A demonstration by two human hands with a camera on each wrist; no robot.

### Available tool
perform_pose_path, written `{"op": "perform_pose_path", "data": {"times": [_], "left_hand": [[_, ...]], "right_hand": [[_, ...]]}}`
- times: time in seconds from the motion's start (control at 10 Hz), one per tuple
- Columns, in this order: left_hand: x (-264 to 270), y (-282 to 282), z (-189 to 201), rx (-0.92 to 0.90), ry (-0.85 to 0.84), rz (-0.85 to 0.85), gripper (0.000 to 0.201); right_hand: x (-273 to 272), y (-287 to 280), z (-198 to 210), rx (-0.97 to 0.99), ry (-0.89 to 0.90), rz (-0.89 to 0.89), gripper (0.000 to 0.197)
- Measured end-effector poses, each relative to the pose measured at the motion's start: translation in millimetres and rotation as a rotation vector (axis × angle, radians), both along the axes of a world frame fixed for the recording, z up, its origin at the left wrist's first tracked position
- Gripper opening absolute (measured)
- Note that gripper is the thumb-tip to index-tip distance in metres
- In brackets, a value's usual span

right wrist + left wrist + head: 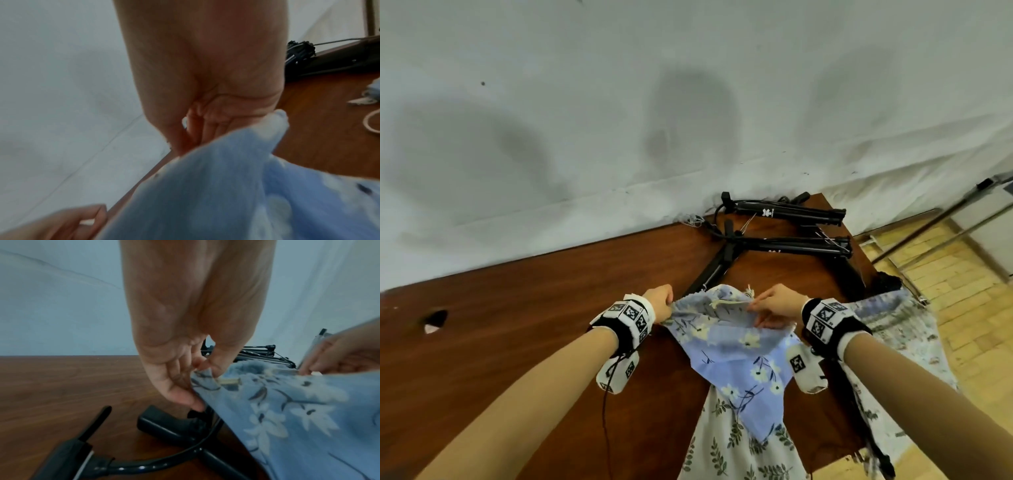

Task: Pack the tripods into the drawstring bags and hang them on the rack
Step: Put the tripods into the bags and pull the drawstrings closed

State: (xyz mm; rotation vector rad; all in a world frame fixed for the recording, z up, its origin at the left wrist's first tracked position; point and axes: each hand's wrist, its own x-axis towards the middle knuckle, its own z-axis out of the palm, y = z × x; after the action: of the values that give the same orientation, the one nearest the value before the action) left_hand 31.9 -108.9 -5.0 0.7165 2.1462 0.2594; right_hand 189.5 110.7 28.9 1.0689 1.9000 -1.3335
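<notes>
Nearest the camera, the blue flowered bag [736, 346] drapes over the front edge of the brown wooden table [517, 325], its lower corner hanging down over a white leaf-print cloth [726, 445] below. Both hands are up at the bag's mouth. The left hand [659, 303] pinches the left side of the rim, and the left wrist view shows the thumb and fingertips [213, 368] nipped onto the hem, right by the pale drawstring [228, 381]. The right hand [779, 305] pinches the right side of the rim, fingers curled into the cloth; between the two, the opening is pulled apart a little. Just past the left hand, a folded black tripod [717, 270] lies at a slant, its near end tucked behind the bag's rim. Beyond it, a second tripod [791, 245] lies across the table, and a third tripod [784, 211] sits farther back against the white wall [619, 102]. Off to the right, another pale printed bag [887, 311] lies at the table's corner, with a metal rack frame [941, 222] standing beyond on the yellow tiled floor [969, 325].
</notes>
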Motion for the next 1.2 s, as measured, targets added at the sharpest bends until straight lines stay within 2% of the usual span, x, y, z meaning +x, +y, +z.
{"op": "perform_pose_path", "data": {"times": [0.1,0.2,0.3,0.4,0.5,0.6,0.7,0.8,0.9,1.0,1.1,1.2], "left_hand": [[9.4,3.0,-1.0,0.018,-0.055,-0.148,0.022],[25.3,4.0,-8.9,0.078,-0.122,-0.217,0.029],[38.6,4.5,-11.5,0.116,-0.154,-0.243,0.028],[43.1,-1.8,-19.1,0.066,-0.186,-0.383,0.031],[38.2,-7.5,-23.5,0.055,-0.165,-0.436,0.031],[37.1,-8.9,-18.7,0.012,-0.170,-0.459,0.027],[38.9,-11.3,-25.7,0.039,-0.142,-0.484,0.022],[38.7,-12.9,-20.3,0.056,-0.144,-0.465,0.015],[38.2,-14.7,-27.3,0.058,-0.146,-0.501,0.023],[39.2,-14.2,-17.8,0.057,-0.138,-0.460,0.019],[45.6,-16.2,-10.6,0.034,-0.131,-0.451,0.031],[51.4,-21.5,-0.5,0.052,-0.151,-0.453,0.037]], "right_hand": [[-22.1,7.9,6.9,0.051,0.017,0.038,0.014],[-57.3,10.8,5.2,0.248,0.075,0.039,0.019],[-93.1,0.2,-12.6,0.283,0.033,0.057,0.017],[-119.7,-18.5,-43.8,0.154,-0.067,0.100,0.034],[-136.0,-39.2,-66.1,-0.079,-0.129,-0.306,0.032],[-147.9,-49.9,-90.6,0.024,-0.218,-0.314,0.062],[-145.7,-51.5,-104.5,0.188,-0.254,-0.340,0.102],[-143.1,-64.7,-88.2,0.251,-0.292,-0.328,0.094],[-145.6,-63.0,-85.4,0.252,-0.267,-0.270,0.070],[-147.5,-61.4,-82.6,0.101,-0.193,-0.282,0.053],[-146.8,-69.5,-77.5,-0.184,-0.154,-0.524,0.045],[-143.8,-85.7,-48.7,-0.425,-0.107,-0.714,0.028]]}}
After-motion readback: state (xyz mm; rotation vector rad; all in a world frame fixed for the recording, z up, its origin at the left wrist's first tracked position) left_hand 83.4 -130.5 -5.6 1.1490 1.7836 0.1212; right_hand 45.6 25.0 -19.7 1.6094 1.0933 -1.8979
